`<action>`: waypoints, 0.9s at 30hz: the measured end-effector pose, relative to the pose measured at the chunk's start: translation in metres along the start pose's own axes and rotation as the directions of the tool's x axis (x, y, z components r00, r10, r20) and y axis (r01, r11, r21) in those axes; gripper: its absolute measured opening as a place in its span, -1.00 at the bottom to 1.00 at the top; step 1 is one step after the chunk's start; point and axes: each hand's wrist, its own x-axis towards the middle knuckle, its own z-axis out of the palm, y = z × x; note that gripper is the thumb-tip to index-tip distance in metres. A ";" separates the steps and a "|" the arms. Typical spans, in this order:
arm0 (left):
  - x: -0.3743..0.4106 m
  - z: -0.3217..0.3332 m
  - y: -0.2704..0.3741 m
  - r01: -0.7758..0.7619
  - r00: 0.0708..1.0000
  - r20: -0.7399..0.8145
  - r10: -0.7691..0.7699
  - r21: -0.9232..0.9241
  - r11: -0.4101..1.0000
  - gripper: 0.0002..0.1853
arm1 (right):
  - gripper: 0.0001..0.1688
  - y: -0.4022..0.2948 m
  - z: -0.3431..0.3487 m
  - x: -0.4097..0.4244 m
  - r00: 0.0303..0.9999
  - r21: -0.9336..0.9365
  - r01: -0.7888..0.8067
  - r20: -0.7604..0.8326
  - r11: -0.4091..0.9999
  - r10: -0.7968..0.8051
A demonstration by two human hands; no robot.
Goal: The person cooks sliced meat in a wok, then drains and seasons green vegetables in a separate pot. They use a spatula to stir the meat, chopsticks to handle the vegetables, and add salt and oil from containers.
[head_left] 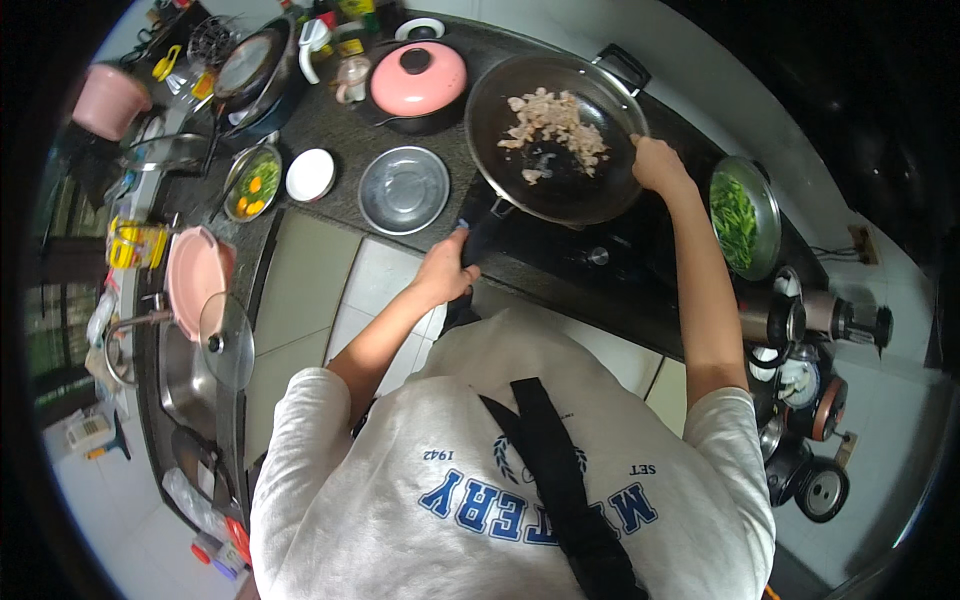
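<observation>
A large dark wok with pieces of pale cooked meat in it sits over the black cooktop. My left hand is closed around the wok's long black handle. At the wok's right rim is my right hand, its fingers bent at the edge; whether it grips the rim or a tool hidden by the hand, I cannot tell. Left of the wok lies an empty metal dish. Chopped greens fill a metal bowl to the right of the cooktop.
Behind the metal dish stands a pot with a pink lid. Further left are a white bowl and a bowl with egg yolks and greens. A pink basin and a glass lid are by the sink.
</observation>
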 end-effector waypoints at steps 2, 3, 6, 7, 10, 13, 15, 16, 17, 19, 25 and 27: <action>0.002 0.013 -0.017 -0.080 0.995 -0.046 0.084 0.073 0.994 -0.47 | -0.53 -0.018 0.008 0.008 0.999 0.018 0.044 -0.027 0.999 -0.043; 0.002 0.019 -0.020 -0.122 0.988 -0.080 0.130 0.098 0.988 -0.47 | -0.55 -0.026 0.013 0.012 0.997 0.029 0.063 -0.040 0.998 -0.062; 0.000 0.026 -0.018 -0.031 0.999 -0.007 0.031 -0.024 0.999 -0.46 | -0.58 -0.056 0.024 -0.013 0.994 -0.080 0.110 0.032 0.991 -0.107; -0.003 0.027 -0.016 -0.045 0.998 -0.031 0.045 -0.001 0.999 -0.47 | -0.54 -0.057 0.020 -0.024 0.992 -0.103 0.114 0.074 0.988 -0.106; -0.005 0.033 -0.020 -0.132 0.982 -0.134 0.136 0.039 0.990 -0.54 | -0.46 -0.043 -0.004 -0.075 0.984 -0.097 0.161 0.089 0.982 -0.153; -0.003 0.030 -0.020 -0.045 0.999 -0.015 0.045 -0.044 0.998 -0.59 | -0.52 -0.033 0.004 -0.113 0.946 -0.022 0.310 0.111 0.950 -0.306; 0.000 0.034 -0.023 -0.056 0.998 -0.028 0.054 -0.046 0.997 -0.65 | -0.50 -0.047 0.018 -0.121 0.955 -0.035 0.253 0.168 0.967 -0.244; -0.002 0.030 -0.014 -0.063 0.998 -0.029 0.062 -0.008 0.998 -0.65 | -0.43 -0.048 0.030 -0.115 0.974 0.017 0.179 0.139 0.984 -0.179; -0.003 0.027 -0.008 -0.069 0.997 -0.030 0.070 0.030 0.997 -0.65 | -0.45 -0.039 0.032 -0.110 0.982 0.032 0.129 0.131 0.991 -0.132; -0.006 0.018 0.002 0.018 0.999 0.027 -0.017 -0.043 0.999 -0.61 | -0.48 -0.030 0.030 -0.097 0.991 0.070 0.061 0.117 0.996 -0.069; -0.009 0.022 0.003 -0.015 1.000 0.013 0.017 -0.118 0.993 -0.59 | -0.44 0.007 0.022 -0.063 0.977 0.202 -0.184 0.149 0.962 0.155; -0.012 0.016 0.017 0.088 0.994 0.078 -0.076 -0.162 0.983 -0.60 | -0.44 0.001 0.039 -0.058 0.978 0.183 -0.177 0.143 0.967 0.152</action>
